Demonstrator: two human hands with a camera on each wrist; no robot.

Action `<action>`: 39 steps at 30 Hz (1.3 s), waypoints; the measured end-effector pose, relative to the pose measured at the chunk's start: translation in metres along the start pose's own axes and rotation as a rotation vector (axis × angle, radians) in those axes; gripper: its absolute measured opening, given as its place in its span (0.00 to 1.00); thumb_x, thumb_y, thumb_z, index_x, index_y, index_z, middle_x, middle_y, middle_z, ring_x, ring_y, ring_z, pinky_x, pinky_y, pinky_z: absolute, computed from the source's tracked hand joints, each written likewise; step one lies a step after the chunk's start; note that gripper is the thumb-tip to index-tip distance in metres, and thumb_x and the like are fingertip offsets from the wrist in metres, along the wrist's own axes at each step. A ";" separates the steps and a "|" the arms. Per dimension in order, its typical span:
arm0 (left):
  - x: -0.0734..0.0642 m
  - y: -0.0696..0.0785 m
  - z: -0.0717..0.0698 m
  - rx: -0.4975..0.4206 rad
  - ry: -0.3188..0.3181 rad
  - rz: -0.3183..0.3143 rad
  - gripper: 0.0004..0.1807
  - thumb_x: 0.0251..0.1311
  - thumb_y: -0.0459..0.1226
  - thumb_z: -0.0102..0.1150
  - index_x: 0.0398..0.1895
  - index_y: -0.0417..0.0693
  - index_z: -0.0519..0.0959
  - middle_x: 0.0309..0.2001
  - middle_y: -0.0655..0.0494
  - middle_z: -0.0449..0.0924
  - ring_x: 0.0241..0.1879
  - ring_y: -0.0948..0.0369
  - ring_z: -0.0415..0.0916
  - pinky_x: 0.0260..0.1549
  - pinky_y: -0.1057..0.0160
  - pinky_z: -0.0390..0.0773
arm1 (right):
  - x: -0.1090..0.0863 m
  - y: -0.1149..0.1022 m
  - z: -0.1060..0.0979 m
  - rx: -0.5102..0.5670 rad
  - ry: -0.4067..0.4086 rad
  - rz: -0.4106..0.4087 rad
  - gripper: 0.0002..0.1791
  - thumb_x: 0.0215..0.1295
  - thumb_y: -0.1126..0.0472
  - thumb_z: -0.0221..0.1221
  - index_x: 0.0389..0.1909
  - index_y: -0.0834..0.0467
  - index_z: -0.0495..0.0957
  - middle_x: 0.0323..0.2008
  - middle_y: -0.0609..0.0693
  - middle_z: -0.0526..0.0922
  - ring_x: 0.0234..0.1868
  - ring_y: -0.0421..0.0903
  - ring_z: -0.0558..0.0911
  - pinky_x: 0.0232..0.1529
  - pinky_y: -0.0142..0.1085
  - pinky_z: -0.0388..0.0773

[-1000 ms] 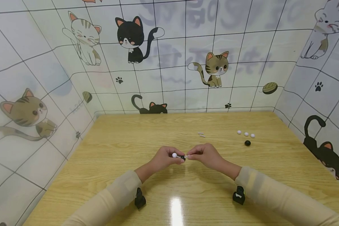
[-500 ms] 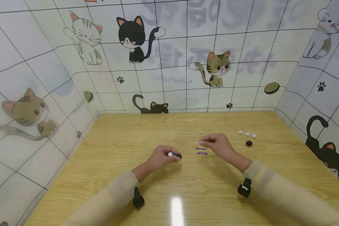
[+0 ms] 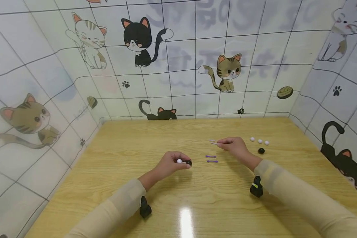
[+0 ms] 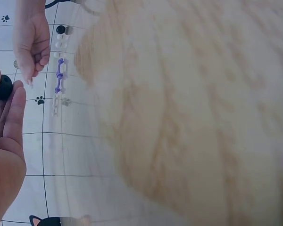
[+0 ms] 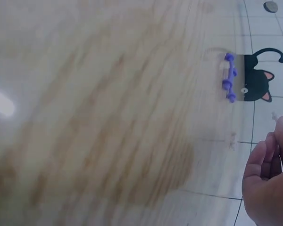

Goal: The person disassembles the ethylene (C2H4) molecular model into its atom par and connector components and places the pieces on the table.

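Observation:
My left hand [image 3: 170,164] pinches a black ball [image 3: 188,163] between thumb and fingertips. A short white stick runs from it to a white ball [image 3: 179,161] near the palm; the left wrist view shows a hole in the black ball [image 4: 4,88]. My right hand [image 3: 237,149] pinches a small white connector stick [image 5: 274,115] at its fingertips. It is close by the white connector sticks [image 3: 211,140] on the table. Nearer me, two purple connector sticks [image 3: 212,161] lie side by side, between the two hands.
Three white balls [image 3: 260,141] lie in a row at the right, with a loose black ball [image 3: 261,150] in front of them. The wooden table [image 3: 131,138] meets a cat-patterned backdrop [image 3: 184,82] at its back and sides.
My right hand has left the black ball and moved away to the right and back, carrying a white connector stick to the others. The purple sticks it covered now show. My left hand has shifted slightly left.

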State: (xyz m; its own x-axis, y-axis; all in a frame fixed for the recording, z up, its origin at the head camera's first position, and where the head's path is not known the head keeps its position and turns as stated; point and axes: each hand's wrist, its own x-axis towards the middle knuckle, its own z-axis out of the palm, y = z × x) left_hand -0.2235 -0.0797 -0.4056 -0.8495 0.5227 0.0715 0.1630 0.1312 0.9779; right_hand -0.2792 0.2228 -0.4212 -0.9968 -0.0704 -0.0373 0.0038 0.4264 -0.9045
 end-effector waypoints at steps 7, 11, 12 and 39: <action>0.007 -0.013 -0.002 -0.018 -0.014 -0.005 0.12 0.58 0.27 0.65 0.45 0.31 0.82 0.43 0.50 0.83 0.40 0.63 0.80 0.39 0.65 0.80 | 0.013 0.008 0.002 -0.071 0.015 0.054 0.18 0.66 0.56 0.63 0.51 0.62 0.82 0.51 0.58 0.81 0.43 0.49 0.79 0.42 0.39 0.78; 0.011 -0.023 -0.004 -0.037 -0.021 -0.006 0.13 0.58 0.28 0.66 0.46 0.32 0.82 0.45 0.48 0.82 0.40 0.63 0.81 0.40 0.64 0.81 | 0.016 0.010 0.005 -0.118 0.027 0.076 0.16 0.65 0.57 0.64 0.49 0.62 0.84 0.50 0.58 0.82 0.38 0.46 0.77 0.35 0.37 0.75; 0.011 -0.023 -0.004 -0.046 -0.022 -0.006 0.13 0.58 0.28 0.66 0.46 0.32 0.82 0.46 0.47 0.82 0.40 0.62 0.81 0.40 0.62 0.81 | 0.017 0.010 0.005 -0.124 0.028 0.075 0.15 0.65 0.58 0.64 0.49 0.62 0.84 0.50 0.58 0.81 0.38 0.46 0.76 0.35 0.36 0.75; 0.012 -0.024 -0.005 -0.074 -0.059 0.031 0.14 0.58 0.28 0.66 0.47 0.32 0.82 0.44 0.47 0.82 0.39 0.56 0.82 0.42 0.57 0.82 | 0.028 0.009 0.011 -0.292 0.062 0.003 0.10 0.62 0.62 0.66 0.41 0.63 0.86 0.46 0.60 0.83 0.53 0.60 0.76 0.57 0.51 0.70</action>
State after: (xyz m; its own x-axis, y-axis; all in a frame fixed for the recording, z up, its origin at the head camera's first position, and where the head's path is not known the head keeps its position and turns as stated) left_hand -0.2401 -0.0805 -0.4274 -0.8133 0.5745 0.0922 0.1490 0.0526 0.9874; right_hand -0.3060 0.2147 -0.4351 -0.9998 -0.0178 -0.0059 -0.0075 0.6686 -0.7436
